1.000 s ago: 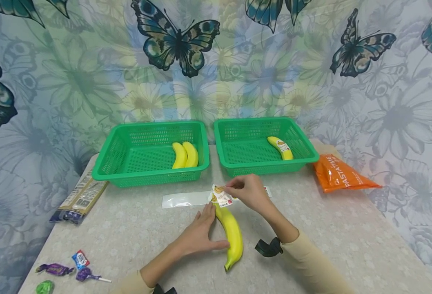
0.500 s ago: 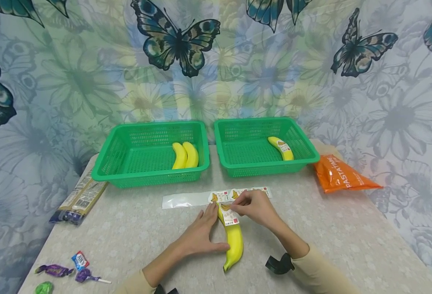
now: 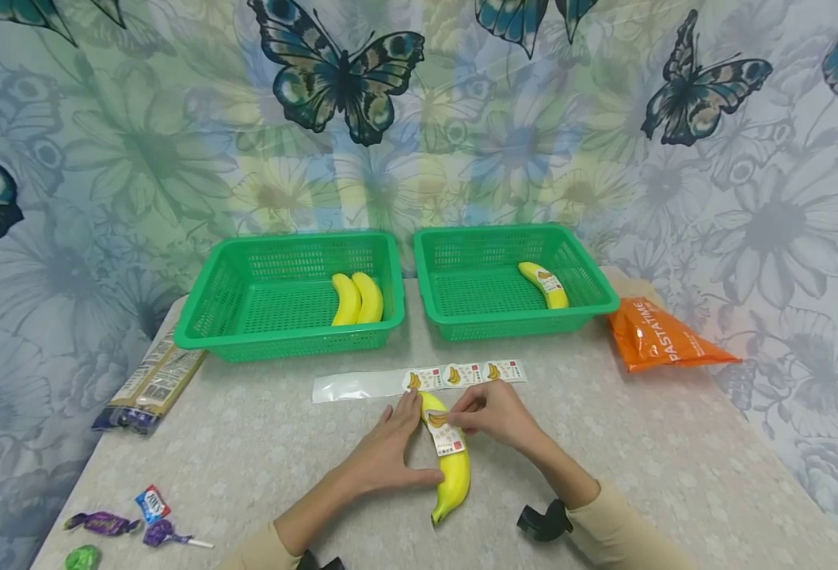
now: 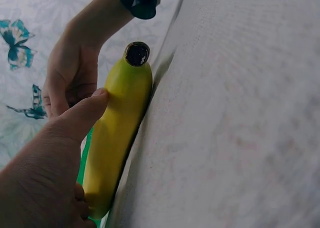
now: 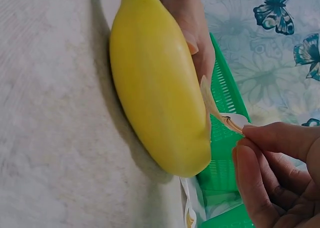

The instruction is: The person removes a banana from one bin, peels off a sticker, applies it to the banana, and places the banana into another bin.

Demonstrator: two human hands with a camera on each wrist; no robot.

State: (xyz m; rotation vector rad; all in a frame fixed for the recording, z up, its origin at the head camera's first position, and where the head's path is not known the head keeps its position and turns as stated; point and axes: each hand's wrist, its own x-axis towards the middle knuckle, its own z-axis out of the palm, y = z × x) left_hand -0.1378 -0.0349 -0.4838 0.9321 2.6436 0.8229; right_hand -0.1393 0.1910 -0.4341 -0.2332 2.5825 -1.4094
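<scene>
Here the left hand (image 3: 390,455) steadies the banana (image 3: 451,467) on the surface (image 3: 262,459), fingers relaxed; the right hand (image 3: 493,416) pinches a sticker (image 3: 444,433), half laid on. One labelled banana (image 3: 543,285) is binned; two bananas (image 3: 357,298) wait.

The banana (image 3: 451,463) under my grip is plain yellow and unpeeled, lying flat on the surface just in front of the sticker strip (image 3: 419,381) — dark blossom tip towards me. A white label (image 3: 445,435) with a banana picture lies across its upper half, one end still lifted off the peel.
</scene>
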